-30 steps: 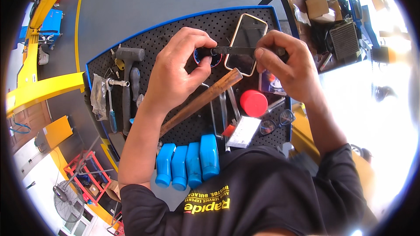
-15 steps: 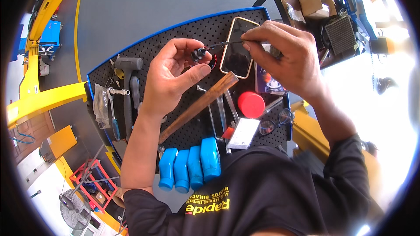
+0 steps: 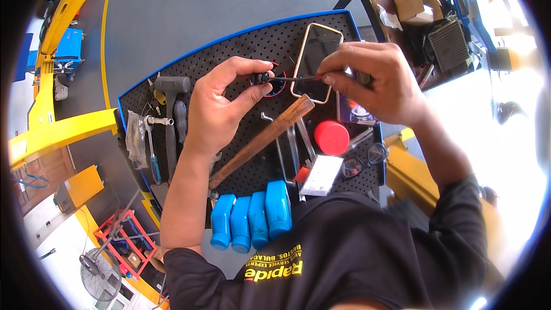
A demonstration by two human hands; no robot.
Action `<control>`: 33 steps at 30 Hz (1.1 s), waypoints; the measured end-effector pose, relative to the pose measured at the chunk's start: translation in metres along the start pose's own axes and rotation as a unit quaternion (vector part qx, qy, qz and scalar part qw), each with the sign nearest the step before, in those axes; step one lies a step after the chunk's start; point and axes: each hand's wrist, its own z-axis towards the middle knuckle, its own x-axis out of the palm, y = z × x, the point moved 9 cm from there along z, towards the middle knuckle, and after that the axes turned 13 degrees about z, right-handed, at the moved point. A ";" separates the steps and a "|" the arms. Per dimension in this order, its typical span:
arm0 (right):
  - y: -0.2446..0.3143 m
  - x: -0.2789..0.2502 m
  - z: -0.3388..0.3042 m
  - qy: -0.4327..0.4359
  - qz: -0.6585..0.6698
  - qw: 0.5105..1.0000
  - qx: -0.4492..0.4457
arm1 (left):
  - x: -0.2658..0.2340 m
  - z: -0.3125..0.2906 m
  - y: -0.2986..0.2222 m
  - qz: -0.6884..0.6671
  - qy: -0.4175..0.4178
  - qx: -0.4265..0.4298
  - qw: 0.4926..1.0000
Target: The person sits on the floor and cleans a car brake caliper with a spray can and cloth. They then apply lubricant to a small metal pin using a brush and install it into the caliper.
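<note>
My left hand (image 3: pixel 221 100) pinches a small black cylindrical fitting (image 3: pixel 260 78) between thumb and fingers above the perforated black tray top. From its right side a thin dark strand (image 3: pixel 295 78) runs across to my right hand (image 3: pixel 376 83), whose thumb and forefinger close on the other end. Whether this strand is a wire or a rigid rod, I cannot tell. A round greyish end (image 3: pixel 363 77) shows beside the right fingers. Beneath the hands lie a phone (image 3: pixel 313 54) in a pale case and, partly hidden, a dark round thing with a red rim (image 3: pixel 280 87).
A wooden handle (image 3: pixel 261 140) lies diagonally across the tray. Left are a mallet (image 3: pixel 172 85) and a ratchet (image 3: pixel 152 143). Nearer me stand several blue bottles (image 3: pixel 278 209). To the right are a red cap (image 3: pixel 332 138), a white box (image 3: pixel 321 175) and glasses (image 3: pixel 364 161).
Both hands have come slightly lower. The black fitting has turned so that it and the strand now lie nearly level, in one line between the hands.
</note>
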 end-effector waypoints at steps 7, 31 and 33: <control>-0.058 0.011 -0.031 -0.074 0.410 0.854 0.312 | -0.003 0.002 -0.038 0.146 -0.059 0.152 0.976; -0.072 0.048 -0.053 -0.165 0.614 0.679 0.367 | -0.009 0.000 -0.023 -0.012 -0.082 0.111 0.990; -0.070 0.051 -0.051 -0.164 0.611 0.675 0.380 | -0.012 0.000 -0.021 -0.022 -0.077 0.116 0.990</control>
